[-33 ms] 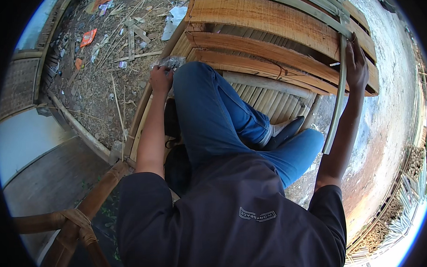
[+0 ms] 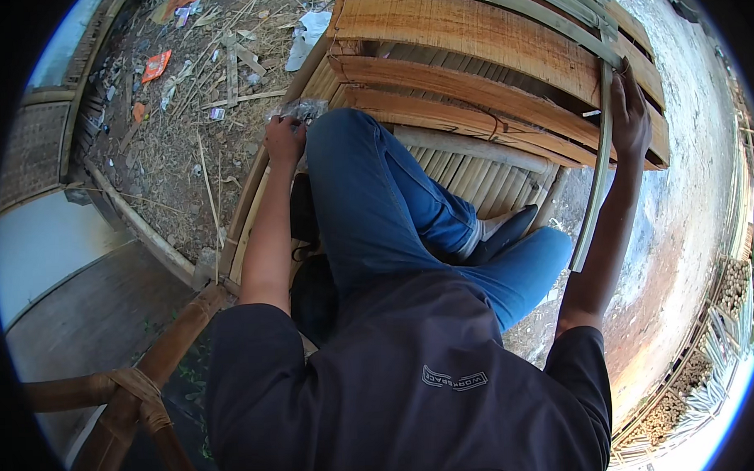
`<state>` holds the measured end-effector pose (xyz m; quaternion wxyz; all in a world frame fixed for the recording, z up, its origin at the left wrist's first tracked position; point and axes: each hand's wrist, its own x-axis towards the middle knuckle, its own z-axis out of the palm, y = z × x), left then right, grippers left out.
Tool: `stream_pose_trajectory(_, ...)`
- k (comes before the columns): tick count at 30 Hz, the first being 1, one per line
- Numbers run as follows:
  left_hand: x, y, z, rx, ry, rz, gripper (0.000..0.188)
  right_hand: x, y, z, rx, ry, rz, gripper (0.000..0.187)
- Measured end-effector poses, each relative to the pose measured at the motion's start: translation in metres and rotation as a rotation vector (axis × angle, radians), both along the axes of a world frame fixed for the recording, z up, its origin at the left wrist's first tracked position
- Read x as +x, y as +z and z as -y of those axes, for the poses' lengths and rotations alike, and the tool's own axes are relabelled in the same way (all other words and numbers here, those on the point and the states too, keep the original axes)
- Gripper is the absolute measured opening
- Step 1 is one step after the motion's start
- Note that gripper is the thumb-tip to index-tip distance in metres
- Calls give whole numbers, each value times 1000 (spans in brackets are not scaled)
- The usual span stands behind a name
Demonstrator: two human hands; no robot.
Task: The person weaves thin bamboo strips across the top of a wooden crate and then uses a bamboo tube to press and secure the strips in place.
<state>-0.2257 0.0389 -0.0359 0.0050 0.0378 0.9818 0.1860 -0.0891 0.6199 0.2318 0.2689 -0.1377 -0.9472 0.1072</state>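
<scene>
My left hand [image 2: 285, 140] is down beside my left knee, its fingers curled at the edge of a crumpled clear plastic bag [image 2: 309, 110]. Whatever those fingers hold is too small or hidden to make out. On the other side, my right hand [image 2: 631, 114] is stretched forward with its fingers closed along a flat pale-green bamboo strip [image 2: 598, 190]. That strip lies across the ends of the wooden planks [image 2: 469, 20], and its lower end hangs free beside my forearm. More long bamboo strips [image 2: 544, 19] run over the far planks, meeting the held one near my fingertips.
I sit cross-legged on a bamboo-slat platform [image 2: 493, 177] in front of the planks. Littered ground [image 2: 182, 126] lies to the left, pale ground [image 2: 643, 251] to the right. A lashed bamboo post [image 2: 161, 355] rises at lower left. Bundled bamboo [image 2: 728, 306] stands far right.
</scene>
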Motion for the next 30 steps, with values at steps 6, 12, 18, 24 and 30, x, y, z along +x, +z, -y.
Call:
stream_pose_trajectory(6,2,-4,9,37,32,-33,18,0,3,3,-136,-27,92,56)
stream_pose_trajectory(12,3,-5,5,99,78,-13,20,2,5,3,-119,-48,103,55)
stream_pose_trajectory(18,0,-8,18,245,73,24,26,1,1,-6,-123,-11,84,54)
stream_pose_trajectory(24,-4,-6,29,263,86,106,28,-2,1,1,-64,5,12,55)
stream_pose_trajectory(30,0,20,24,349,177,117,28,0,2,0,-117,-30,90,55)
